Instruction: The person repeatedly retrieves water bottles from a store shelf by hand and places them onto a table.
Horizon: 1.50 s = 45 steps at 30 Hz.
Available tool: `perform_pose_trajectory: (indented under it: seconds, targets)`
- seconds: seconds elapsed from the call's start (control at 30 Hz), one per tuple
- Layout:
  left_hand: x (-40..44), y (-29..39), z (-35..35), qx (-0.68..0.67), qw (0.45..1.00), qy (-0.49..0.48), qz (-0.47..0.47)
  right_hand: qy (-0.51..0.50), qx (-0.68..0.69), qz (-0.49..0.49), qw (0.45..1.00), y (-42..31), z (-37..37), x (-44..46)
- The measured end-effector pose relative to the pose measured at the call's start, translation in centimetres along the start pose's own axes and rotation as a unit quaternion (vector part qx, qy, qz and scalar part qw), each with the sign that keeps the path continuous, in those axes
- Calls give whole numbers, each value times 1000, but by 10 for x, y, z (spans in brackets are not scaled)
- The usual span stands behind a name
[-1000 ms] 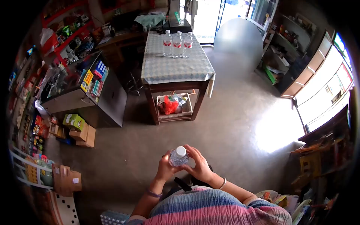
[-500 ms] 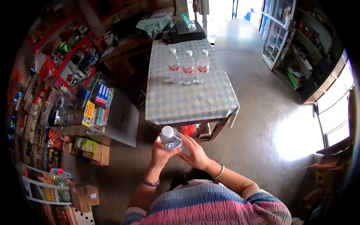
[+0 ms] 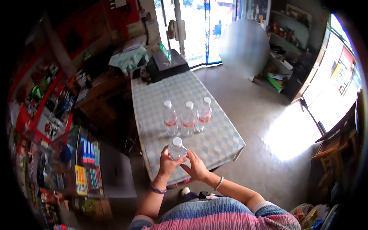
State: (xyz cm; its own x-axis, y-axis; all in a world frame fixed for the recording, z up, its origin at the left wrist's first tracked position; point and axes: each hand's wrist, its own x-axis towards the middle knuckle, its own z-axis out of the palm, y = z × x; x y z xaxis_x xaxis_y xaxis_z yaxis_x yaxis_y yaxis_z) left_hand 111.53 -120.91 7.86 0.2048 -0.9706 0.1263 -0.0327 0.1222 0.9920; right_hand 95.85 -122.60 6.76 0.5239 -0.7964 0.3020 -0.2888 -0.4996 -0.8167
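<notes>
A clear bottle with a white cap (image 3: 177, 148) is upright between my hands at the table's near edge. My left hand (image 3: 168, 161) is wrapped round its left side. My right hand (image 3: 196, 166) is at the bottle's right side, fingertips against it and thumb apart from the fingers. Just beyond, three clear bottles with white caps and red labels stand on the checked tablecloth (image 3: 224, 143): a left one (image 3: 170, 119), a middle one (image 3: 188, 120) and a right one (image 3: 204, 115). The base of the bottle between my hands is hidden.
A black box (image 3: 166, 66) with a green sign sits at the table's far end. Left of the table stands a display counter (image 3: 117, 174) with colourful packets. Shelves (image 3: 285, 50) are at the back right, near a blurred round patch. A glass door is behind.
I have come up to the table, and the three bottles now appear nearer. The bottle between my hands has moved from above the floor to over the table's near part.
</notes>
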Motion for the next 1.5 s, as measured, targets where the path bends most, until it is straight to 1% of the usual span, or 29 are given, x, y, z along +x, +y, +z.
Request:
perform_pose_trajectory:
  seconds: [0.07,0.17,0.27,0.3,0.37,0.4,0.43,0.47,0.53,0.57,0.7,0.8,0.83,0.87,0.9,0.93,1.0,1.03,1.07,1.1,1.13,1.2,1.23,1.33,1.37,1.47,1.5]
  targets:
    - [22,-8,-13,20,1000,-9,15,24,-23,6,999,4,12,17]
    - [47,-5,-27,41,997,-40,58,37,-20,29,999,7,25,38]
    - [64,-15,-39,20,995,-73,66,79,-49,26,995,2,34,49]
    - [67,-19,-40,7,994,-79,76,79,-48,42,995,-1,37,50]
    - [68,-21,-41,24,990,-94,106,81,-48,75,993,-5,39,49]
    - [67,-24,-43,33,987,-102,121,79,-60,75,992,0,41,47]
    - [65,-38,-44,-5,990,-137,40,77,-70,77,992,4,44,43]
    - [64,-50,-44,12,989,-125,83,75,-79,80,991,7,48,39]
    - [57,-39,-42,45,979,-101,168,79,-86,97,988,10,55,35]
    - [57,-56,-44,14,981,-138,136,85,-93,98,987,11,57,33]
    - [56,-51,-48,-62,986,-137,71,92,-75,131,984,-2,60,29]
    - [50,-35,-49,-154,978,-140,-16,97,-73,146,982,-5,62,20]
    - [53,-56,-51,-47,987,-136,76,100,-78,148,981,-5,63,15]
    - [49,-74,-54,-57,986,-129,84,107,-85,153,979,-3,66,9]
    - [46,-77,-51,-68,985,-126,92,118,-94,160,976,-2,67,2]
    - [44,-80,-47,-81,984,-124,100,106,-86,178,974,-1,69,-5]
    - [38,-94,-48,-19,985,-94,146,122,-90,159,976,-4,72,-21]
    - [37,-96,-50,66,975,-64,203,127,-72,151,978,-9,69,-28]
    - [29,-96,-48,-2,983,-71,170,139,-72,143,977,-10,70,-37]
    - [24,-94,-51,111,971,-48,209,149,-73,146,975,-13,69,-46]
    - [14,-97,-54,221,943,-22,246,158,-73,149,973,-18,65,-57]
    - [-13,-112,-55,160,979,17,123,171,-45,183,967,-27,56,-83]
    - [-29,-110,-49,140,983,31,112,180,-29,200,963,-32,51,-99]
    - [-75,-96,-27,219,970,19,102,248,-74,186,948,-43,35,-162]
    - [-94,-89,-14,229,969,5,88,267,-46,218,938,-49,29,-186]
    - [-149,-68,40,156,978,-89,102,350,-34,218,910,-60,17,-273]
    - [-169,-56,63,134,979,-127,85,383,-21,230,895,-68,12,-303]
